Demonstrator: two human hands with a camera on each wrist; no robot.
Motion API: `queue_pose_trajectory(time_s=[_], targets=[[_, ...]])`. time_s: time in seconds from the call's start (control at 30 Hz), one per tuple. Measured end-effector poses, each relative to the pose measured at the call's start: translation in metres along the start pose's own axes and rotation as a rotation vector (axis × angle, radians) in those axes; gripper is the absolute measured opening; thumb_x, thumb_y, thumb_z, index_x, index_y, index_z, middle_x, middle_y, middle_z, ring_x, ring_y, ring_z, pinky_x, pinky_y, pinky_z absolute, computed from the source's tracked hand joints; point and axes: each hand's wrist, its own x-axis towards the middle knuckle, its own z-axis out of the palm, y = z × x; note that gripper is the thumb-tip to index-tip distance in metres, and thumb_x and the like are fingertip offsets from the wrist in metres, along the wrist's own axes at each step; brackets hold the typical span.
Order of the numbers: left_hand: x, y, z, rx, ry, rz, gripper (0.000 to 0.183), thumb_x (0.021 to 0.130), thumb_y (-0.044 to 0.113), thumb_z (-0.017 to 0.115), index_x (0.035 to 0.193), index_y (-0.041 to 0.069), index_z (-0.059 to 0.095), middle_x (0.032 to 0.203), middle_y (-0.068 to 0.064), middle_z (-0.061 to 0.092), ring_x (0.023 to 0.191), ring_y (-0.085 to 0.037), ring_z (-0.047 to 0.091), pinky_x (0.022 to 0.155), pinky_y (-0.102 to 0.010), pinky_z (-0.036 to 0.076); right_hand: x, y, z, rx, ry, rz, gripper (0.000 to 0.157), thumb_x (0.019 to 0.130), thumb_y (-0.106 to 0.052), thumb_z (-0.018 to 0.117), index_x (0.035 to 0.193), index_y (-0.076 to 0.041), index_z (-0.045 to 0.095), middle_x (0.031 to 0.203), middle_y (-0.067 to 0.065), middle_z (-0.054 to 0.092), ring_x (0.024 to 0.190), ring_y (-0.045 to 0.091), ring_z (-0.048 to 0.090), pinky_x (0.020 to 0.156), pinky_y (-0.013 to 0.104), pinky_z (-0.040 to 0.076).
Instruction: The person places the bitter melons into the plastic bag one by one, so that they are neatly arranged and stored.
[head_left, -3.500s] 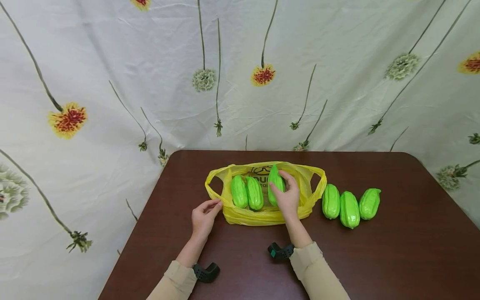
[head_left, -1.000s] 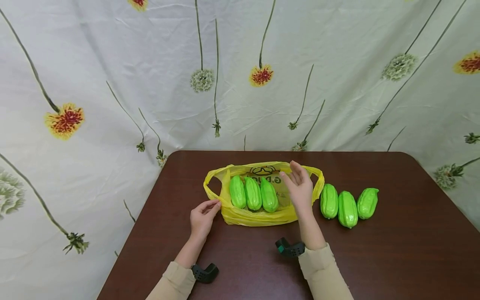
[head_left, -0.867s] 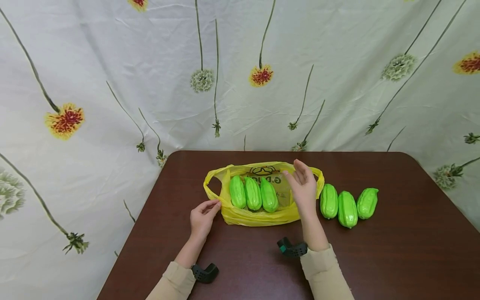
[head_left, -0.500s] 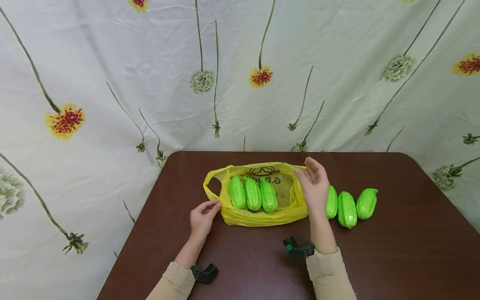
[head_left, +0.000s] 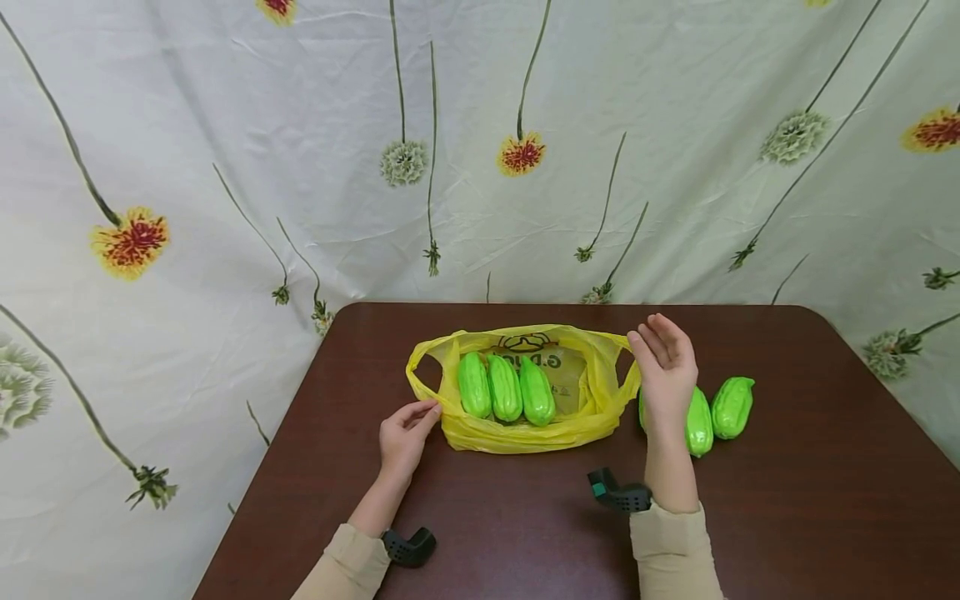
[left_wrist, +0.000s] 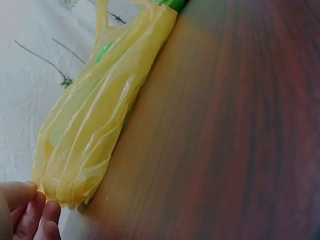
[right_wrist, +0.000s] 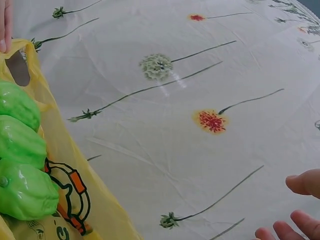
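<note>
A yellow plastic bag [head_left: 525,437] lies with its mouth spread wide. Inside it, side by side, sit three glossy green ridged, melon-like vegetables [head_left: 505,388]. My left hand [head_left: 405,437] pinches the bag's left edge between thumb and fingertips, below the loop handle; the left wrist view shows the fingers [left_wrist: 31,215] at the yellow film [left_wrist: 100,120]. My right hand [head_left: 666,375], holding nothing, is raised at the bag's right handle with its fingers spread from the thumb. It partly hides two of three more green vegetables [head_left: 732,407] on the table beyond it.
The dark brown table [head_left: 495,517] ends at a rear edge against a white flowered cloth [head_left: 330,125]. A black wrist camera [head_left: 410,547] is strapped to the left wrist, another [head_left: 619,492] to the right.
The right hand laid a third green vegetable in the bag and released it, then moved right, out over the bag's right handle. The left hand has stayed at the bag's left edge.
</note>
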Motion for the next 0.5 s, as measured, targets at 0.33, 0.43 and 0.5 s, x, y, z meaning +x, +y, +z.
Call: queue_pose_trajectory(time_s=[0.33,0.43,0.5], targets=[[0.0,-0.001,0.0,0.004,-0.004,0.005,0.018,0.082,0.013,0.074,0.095,0.001,0.073,0.094,-0.013,0.069,0.075,-0.008,0.064,0.066,-0.02,0.052,0.008,-0.005,-0.023,0.017,0.116,0.031,0.037,0.085,-0.006,0.069,0.12,-0.004,0.058,0.114,0.007,0.057,0.103,0.014,0.056,0.085,0.017,0.046],[0.0,-0.001,0.0,0.004,-0.004,0.01,0.019,0.082,0.013,0.074,0.095,0.0,0.073,0.094,-0.013,0.069,0.075,-0.008,0.064,0.066,-0.019,0.052,0.011,-0.004,-0.029,0.041,0.148,0.03,0.036,0.084,-0.005,0.069,0.119,-0.003,0.058,0.112,0.007,0.057,0.101,0.015,0.056,0.085,0.017,0.046],[0.0,-0.001,0.0,0.004,-0.001,0.012,0.02,0.081,0.014,0.075,0.096,-0.001,0.073,0.094,-0.013,0.07,0.074,-0.008,0.064,0.066,-0.019,0.051,0.012,-0.004,-0.034,0.046,0.169,0.03,0.036,0.084,-0.004,0.069,0.118,-0.003,0.058,0.111,0.006,0.057,0.101,0.015,0.055,0.085,0.017,0.046]])
